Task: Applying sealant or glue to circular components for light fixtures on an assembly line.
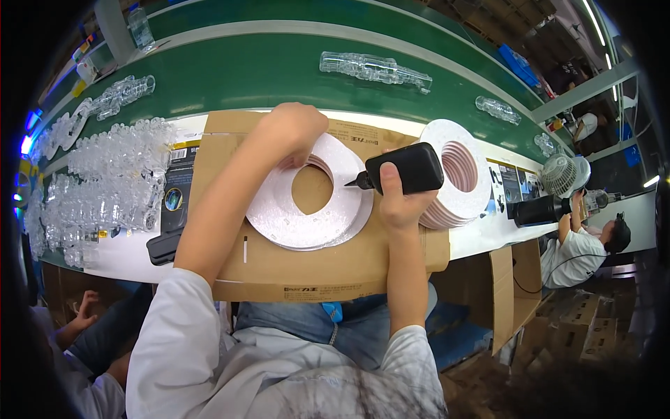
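Note:
My right hand (406,208) is wrapped round a black squeeze bottle (412,167). The bottle is tipped sideways, its thin nozzle pointing left over the edge of a white, shiny ring (289,220). That ring lies on top of at least one other, slightly offset, on a flat cardboard box. My left hand (296,131) is closed at the ring's far side, its fingers curled down on the rim by the centre hole. Their tips are partly hidden behind the hand. Right of the bottle, a second stack of white rings (431,218) leans over, tilted.
Under the rings lies the cardboard box (279,269). Many clear plastic parts (115,188) crowd the left side. On the green conveyor (244,70) lie more clear pieces (373,70). A black object (164,246) sits beside my left forearm. People work at left and far right, near a fan (562,174).

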Available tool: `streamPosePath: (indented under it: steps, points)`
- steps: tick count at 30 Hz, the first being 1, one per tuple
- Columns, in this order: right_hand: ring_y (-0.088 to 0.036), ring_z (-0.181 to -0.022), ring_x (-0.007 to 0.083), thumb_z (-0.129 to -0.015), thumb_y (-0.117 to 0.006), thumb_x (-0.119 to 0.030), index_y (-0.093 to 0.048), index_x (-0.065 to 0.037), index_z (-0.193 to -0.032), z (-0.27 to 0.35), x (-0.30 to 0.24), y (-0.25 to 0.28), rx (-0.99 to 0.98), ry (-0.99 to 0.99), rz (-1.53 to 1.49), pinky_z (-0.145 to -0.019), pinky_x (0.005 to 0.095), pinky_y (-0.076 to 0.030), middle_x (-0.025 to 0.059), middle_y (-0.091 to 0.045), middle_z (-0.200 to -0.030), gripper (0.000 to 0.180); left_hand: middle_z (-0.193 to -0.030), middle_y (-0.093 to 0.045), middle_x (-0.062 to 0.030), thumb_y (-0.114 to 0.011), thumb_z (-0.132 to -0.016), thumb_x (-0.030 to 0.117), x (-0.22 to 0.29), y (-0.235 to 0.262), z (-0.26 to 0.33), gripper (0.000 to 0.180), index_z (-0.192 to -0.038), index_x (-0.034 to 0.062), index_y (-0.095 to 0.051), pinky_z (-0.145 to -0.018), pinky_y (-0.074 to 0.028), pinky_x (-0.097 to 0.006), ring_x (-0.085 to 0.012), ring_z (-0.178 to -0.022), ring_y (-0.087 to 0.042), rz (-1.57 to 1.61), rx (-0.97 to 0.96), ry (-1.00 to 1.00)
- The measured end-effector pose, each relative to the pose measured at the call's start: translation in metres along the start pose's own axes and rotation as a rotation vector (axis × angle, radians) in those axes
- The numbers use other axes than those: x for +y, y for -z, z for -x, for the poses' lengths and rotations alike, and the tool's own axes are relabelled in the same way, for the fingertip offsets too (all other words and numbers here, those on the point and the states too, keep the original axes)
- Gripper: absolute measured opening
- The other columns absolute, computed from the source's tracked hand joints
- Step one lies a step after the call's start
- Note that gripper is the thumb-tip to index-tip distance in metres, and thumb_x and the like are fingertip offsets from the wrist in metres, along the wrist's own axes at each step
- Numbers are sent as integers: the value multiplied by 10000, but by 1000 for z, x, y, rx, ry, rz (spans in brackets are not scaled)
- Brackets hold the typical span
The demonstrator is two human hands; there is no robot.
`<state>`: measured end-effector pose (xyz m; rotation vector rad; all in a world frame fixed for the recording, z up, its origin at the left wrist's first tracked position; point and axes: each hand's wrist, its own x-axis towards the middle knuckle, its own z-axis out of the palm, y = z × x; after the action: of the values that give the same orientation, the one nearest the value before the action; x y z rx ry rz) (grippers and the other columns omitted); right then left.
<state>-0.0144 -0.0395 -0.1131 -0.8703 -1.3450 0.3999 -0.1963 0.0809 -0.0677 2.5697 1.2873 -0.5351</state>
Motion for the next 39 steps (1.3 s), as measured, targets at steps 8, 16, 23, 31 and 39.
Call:
streamPosePath:
  steps: [8, 16, 23, 31, 39]
  points:
    - [-645, -747, 159, -817, -709, -82, -623, 41, -906, -2, -4, -2, -52, -53, 19, -713, 285, -524, 88, -671, -818, 174, -933, -698, -169, -805, -499, 77, -4, -5, -1, 463, -938, 15, -673, -746, -566, -414, -338, -899, -685, 50, 68, 5]
    - [-642, -735, 155, -818, -703, -71, -625, 36, -902, 0, -4, -2, -63, -74, 22, -703, 282, -522, 79, -668, -811, 157, -942, -699, -171, -815, -518, 92, -1, -2, 2, 485, -973, 9, -669, -758, -565, -417, -338, -909, -683, 68, 51, 13]
    - [-604, -702, 125, -823, -702, -67, -628, 21, -900, -4, -5, -1, -100, -59, 14, -663, 262, -495, 57, -663, -802, 139, -886, -729, -172, -817, -521, 9, -3, -11, -4, 306, -819, 1, -746, -681, -592, -387, -300, -822, -724, 62, 115, 28]
    - [-626, -758, 134, -823, -714, -77, -608, 25, -957, -1, 2, -2, -60, -51, 19, -712, 270, -517, 77, -672, -848, 199, -943, -700, -179, -808, -529, 81, -4, -6, -5, 496, -997, 0, -664, -759, -565, -418, -340, -907, -683, 44, 9, 36]
    - [-616, -806, 140, -851, -708, -103, -611, 11, -947, -1, -3, -4, -1, 21, 67, -750, 284, -509, 70, -652, -884, 178, -908, -706, -176, -805, -521, 78, -2, -6, 0, 451, -945, -6, -674, -731, -568, -415, -333, -882, -690, 67, 30, 10]
